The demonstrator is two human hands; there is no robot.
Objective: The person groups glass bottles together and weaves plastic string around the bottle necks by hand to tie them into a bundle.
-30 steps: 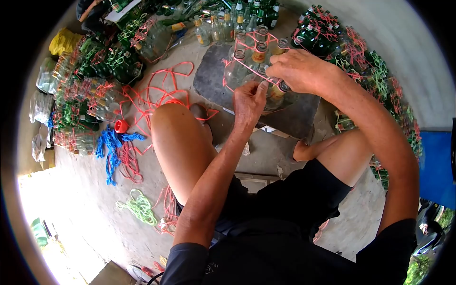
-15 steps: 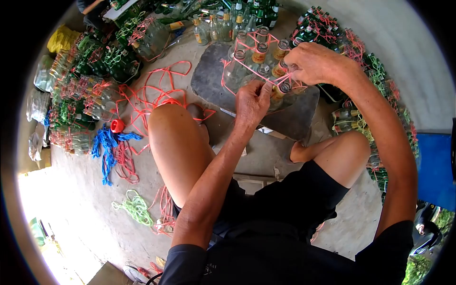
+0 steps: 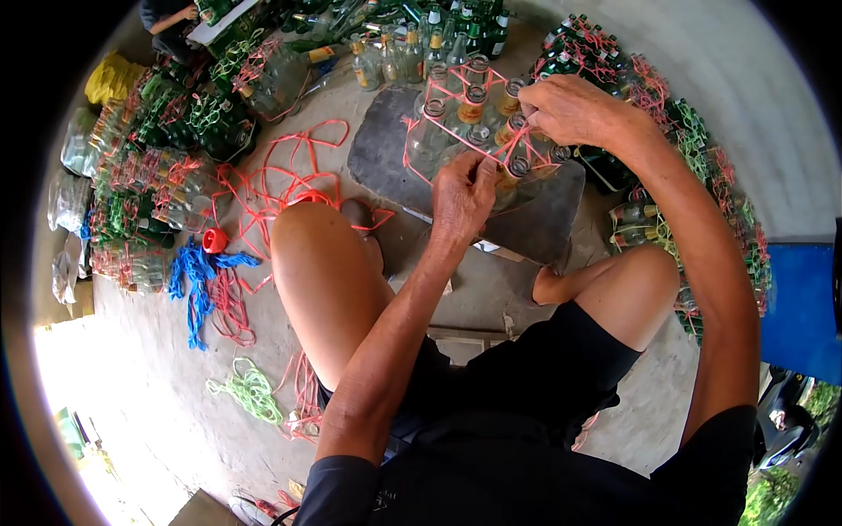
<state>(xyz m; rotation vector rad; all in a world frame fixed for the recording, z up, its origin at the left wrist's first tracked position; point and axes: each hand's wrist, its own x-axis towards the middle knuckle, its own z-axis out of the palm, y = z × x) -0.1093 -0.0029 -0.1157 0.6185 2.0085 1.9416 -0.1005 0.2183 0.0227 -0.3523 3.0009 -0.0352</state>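
A cluster of clear glass bottles (image 3: 431, 136) stands upright on a dark slab (image 3: 377, 145) in front of me. Pink plastic string (image 3: 463, 140) runs around the bottle necks and crosses between them. At the near side of the cluster, my left hand (image 3: 465, 191) pinches the string between thumb and fingers, close to a bottle neck. My right hand (image 3: 570, 110) is closed at the right side of the cluster, fingertips on the string where strands come together; its grip is partly hidden behind the knuckles.
Loose red string (image 3: 289, 180) lies tangled on the floor to the left, near blue strips (image 3: 197, 276) and green string (image 3: 250, 387). Tied bottle bundles (image 3: 180, 188) line the left, with more green bottles (image 3: 583, 53) at right. Another person (image 3: 171, 22) sits far left.
My right hand has shifted slightly up and left, farther from my left hand. The strands between the hands have changed shape. My left hand stays nearly in place.
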